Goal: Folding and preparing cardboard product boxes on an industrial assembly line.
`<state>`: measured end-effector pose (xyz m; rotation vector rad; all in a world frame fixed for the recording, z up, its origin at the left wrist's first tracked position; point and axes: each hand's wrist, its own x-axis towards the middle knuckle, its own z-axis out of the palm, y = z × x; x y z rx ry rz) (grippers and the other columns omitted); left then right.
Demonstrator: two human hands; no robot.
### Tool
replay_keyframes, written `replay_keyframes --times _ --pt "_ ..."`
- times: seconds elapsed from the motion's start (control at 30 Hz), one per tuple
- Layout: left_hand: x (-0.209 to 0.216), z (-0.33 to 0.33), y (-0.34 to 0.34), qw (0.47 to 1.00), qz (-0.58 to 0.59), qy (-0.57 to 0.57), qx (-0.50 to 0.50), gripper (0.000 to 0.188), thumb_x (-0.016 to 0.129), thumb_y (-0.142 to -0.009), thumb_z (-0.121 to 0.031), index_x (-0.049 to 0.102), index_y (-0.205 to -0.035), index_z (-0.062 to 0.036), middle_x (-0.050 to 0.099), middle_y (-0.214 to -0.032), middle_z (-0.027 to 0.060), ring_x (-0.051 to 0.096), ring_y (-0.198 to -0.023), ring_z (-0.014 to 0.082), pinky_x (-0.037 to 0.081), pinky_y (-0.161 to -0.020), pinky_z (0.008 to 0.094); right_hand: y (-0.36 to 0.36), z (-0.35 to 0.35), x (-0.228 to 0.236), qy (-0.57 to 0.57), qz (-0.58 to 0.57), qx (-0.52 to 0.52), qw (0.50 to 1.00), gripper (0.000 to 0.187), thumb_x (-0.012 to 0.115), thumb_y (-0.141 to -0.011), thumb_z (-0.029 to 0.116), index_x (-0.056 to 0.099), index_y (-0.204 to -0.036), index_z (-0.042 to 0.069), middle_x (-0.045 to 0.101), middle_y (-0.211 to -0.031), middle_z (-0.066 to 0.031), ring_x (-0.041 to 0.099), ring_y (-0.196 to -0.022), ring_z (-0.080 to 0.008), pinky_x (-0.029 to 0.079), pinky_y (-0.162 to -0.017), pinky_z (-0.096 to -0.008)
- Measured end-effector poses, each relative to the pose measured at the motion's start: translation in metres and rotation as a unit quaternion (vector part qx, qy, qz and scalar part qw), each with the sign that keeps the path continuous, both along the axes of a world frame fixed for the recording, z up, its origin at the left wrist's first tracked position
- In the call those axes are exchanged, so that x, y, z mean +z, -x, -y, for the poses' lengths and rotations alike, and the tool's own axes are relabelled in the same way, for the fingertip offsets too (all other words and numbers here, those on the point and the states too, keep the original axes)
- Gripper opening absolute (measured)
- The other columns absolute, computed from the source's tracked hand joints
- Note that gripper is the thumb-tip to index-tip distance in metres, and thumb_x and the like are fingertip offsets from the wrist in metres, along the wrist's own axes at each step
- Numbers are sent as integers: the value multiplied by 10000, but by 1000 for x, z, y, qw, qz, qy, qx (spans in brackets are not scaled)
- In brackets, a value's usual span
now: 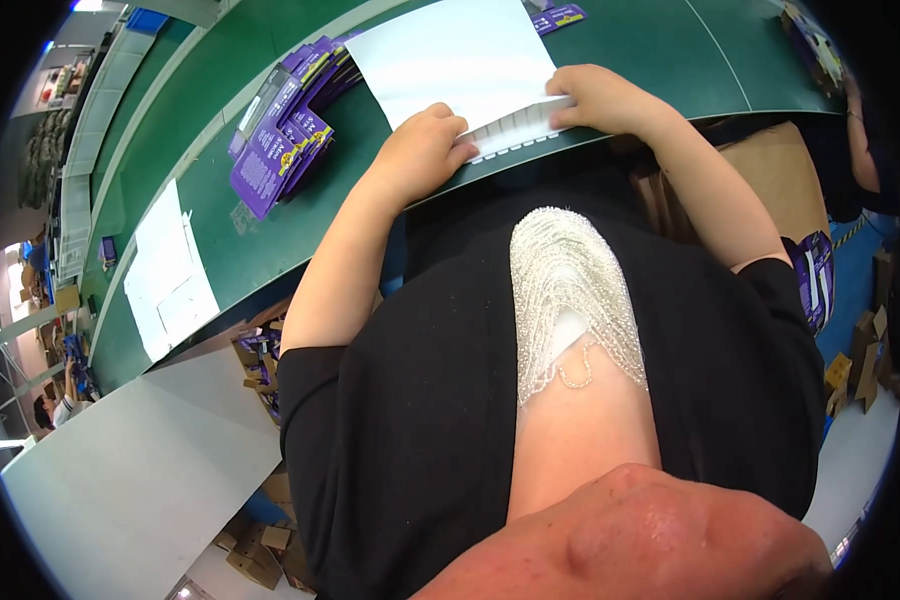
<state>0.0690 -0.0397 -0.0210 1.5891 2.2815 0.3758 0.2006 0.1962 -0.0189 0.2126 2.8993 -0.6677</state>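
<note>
A large white sheet (pixel 450 60), card or plastic, lies at the front edge of the green table. Its near strip is bent at an angle and shows a row of slots and small tabs. My left hand (pixel 420 150) grips the left end of that strip, thumb toward the middle. At the other end my right hand (pixel 602 100) pinches the strip between thumb and curled fingers. To the left of the sheet sits a pile of flat purple printed cards (pixel 282 150), fanned and overlapping, close to my left hand.
More white sheets (pixel 170 285) lie on the green table (pixel 270 245) at the left. Purple packs (pixel 558 18) are behind the held sheet, and another stack (pixel 813 50) stands far right near another person's arm (pixel 860 145). A brown carton (pixel 775 180) is below the table at right.
</note>
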Motion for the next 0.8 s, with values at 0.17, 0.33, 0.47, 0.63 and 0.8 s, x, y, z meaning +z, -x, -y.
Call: replay_keyframes --times 0.17,0.33,0.47,0.63,0.8 --pt "-6 6 2 998 -6 -57 -33 194 621 -926 -177 652 -876 8 610 -961 129 601 -842 292 498 -790 356 -15 -11 0 -24 -43 12 999 275 754 -793 198 636 -919 -17 650 -922 -120 619 -806 -286 490 -810 -360" --pt "-4 7 2 999 -17 -32 -26 185 622 -923 -169 650 -887 10 613 -986 137 602 -852 294 501 -793 355 -9 -7 7 -6 31 -23 999 276 751 -799 187 630 -928 -26 636 -955 -116 608 -833 -279 481 -830 -345" --pt "-7 14 0 999 -7 -48 -7 201 639 -913 -211 672 -921 -13 625 -983 132 606 -934 304 501 -844 386 -9 -10 5 33 18 -6 999 284 748 -808 192 628 -952 -21 630 -943 -110 600 -822 -281 480 -834 -340" --pt "-9 32 6 997 -64 -53 1 206 647 -906 -230 675 -923 -26 629 -991 122 597 -959 298 493 -854 392 -12 -19 -6 35 -25 23 999 294 750 -811 209 652 -999 5 653 -930 -120 624 -831 -294 495 -828 -363" --pt "-28 38 -1 983 -103 -153 13 178 638 -913 -198 654 -898 -22 618 -1008 126 581 -926 296 476 -858 374 9 45 13 -240 -64 120 961 303 726 -835 270 673 -1025 40 685 -945 -122 650 -856 -312 509 -819 -389"
